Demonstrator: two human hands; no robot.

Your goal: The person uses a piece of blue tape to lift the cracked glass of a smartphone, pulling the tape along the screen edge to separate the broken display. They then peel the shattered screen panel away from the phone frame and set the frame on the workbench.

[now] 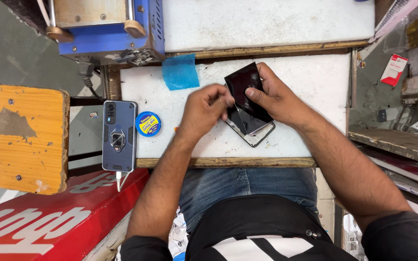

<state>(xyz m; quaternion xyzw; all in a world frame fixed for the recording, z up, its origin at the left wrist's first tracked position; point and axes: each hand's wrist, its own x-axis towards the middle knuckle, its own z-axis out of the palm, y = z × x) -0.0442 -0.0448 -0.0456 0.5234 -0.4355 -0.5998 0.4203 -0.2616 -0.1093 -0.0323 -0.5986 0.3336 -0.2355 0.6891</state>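
A black phone (253, 129) lies on the white worktop (310, 82), screen up, with a pale frame edge showing at its lower end. Over it a dark glossy sheet (242, 83) is lifted and tilted. My right hand (274, 96) grips this sheet from the right with thumb and fingers. My left hand (204, 108) has its fingertips pinched at the sheet's left edge, close above the phone.
A blue phone in a ring-stand case (119, 136) lies at the worktop's left corner with a white cable plugged in. Next to it sit a small round blue-and-yellow tin (148, 123) and a blue cloth piece (180, 71). A blue machine (107, 29) stands at the back left, an orange stool (20, 137) at left.
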